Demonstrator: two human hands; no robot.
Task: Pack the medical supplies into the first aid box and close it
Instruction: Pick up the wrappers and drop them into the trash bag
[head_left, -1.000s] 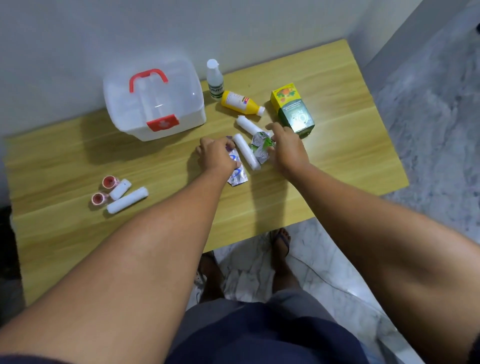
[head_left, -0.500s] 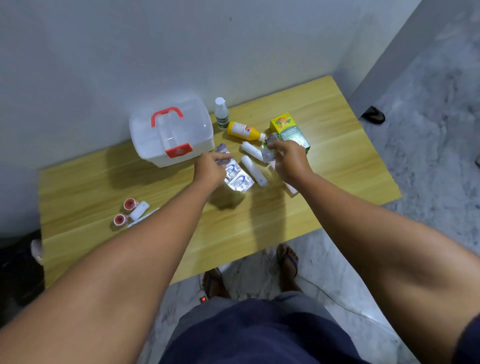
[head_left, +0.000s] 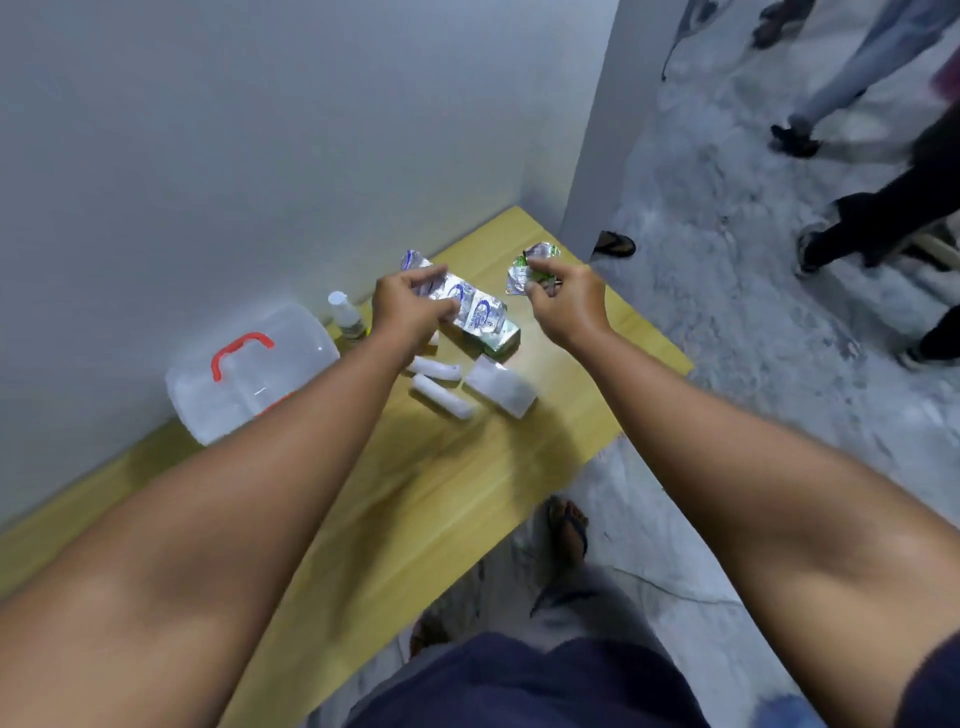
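Left hand (head_left: 410, 306) pinching blue foil strip (head_left: 467, 301); right hand (head_left: 566, 301) pinching green foil strip (head_left: 524, 267); first aid box (head_left: 249, 374) closed, left of both.

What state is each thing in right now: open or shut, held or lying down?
Clear plastic first aid box with red handle: shut, on table.
Silver blue-printed blister strip: held in left hand.
Silver green-printed blister strip: held in right hand.
White bandage rolls: lying on table.
Small white-capped bottle: upright, capped.

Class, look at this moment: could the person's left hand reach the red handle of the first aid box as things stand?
Probably not right away. The left hand is full, holding a foil blister strip. The red handle is uncovered on top of the closed first aid box, beside that forearm.
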